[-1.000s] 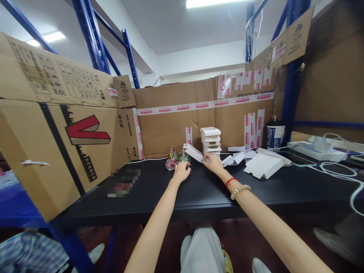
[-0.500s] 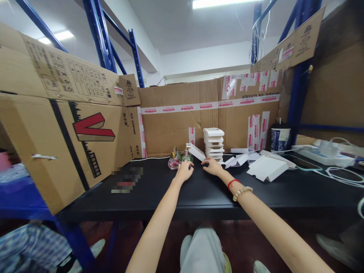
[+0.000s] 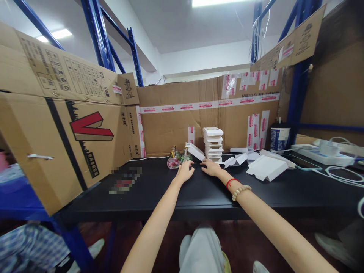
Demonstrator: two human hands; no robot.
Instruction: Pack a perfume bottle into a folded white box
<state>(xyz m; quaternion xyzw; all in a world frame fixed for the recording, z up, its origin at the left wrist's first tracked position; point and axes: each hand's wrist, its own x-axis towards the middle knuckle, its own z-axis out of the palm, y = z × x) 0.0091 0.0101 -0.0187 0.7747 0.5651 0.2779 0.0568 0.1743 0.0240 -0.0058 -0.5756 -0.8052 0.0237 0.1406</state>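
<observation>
My left hand (image 3: 185, 171) rests at the table with loosely curved fingers, thumb apart, right in front of a greenish glass bottle (image 3: 186, 154). Whether the fingertips touch that bottle cannot be made out. Just left of it sits a pink glass bottle (image 3: 173, 163) with a gold cap, and more bottles crowd behind. My right hand (image 3: 211, 167), wearing a red cord and a beaded bracelet at the wrist, lies low over the tabletop with bent fingers and nothing seen in them. Behind it rises a stack of white trays or small boxes (image 3: 213, 143). A white folded piece (image 3: 195, 151) leans between bottles and stack.
Folded white card pieces (image 3: 267, 168) lie on the black table (image 3: 159, 193) to the right. Farther right are a patterned cup (image 3: 280, 138), a power strip (image 3: 327, 153) and white cables. Cardboard walls (image 3: 176, 125) enclose the back and left. Another person's checked clothing (image 3: 31, 248) shows at lower left.
My right hand has settled slightly, its fingers lower and flatter. The left hand stays almost where it was. The view has shifted a little.
</observation>
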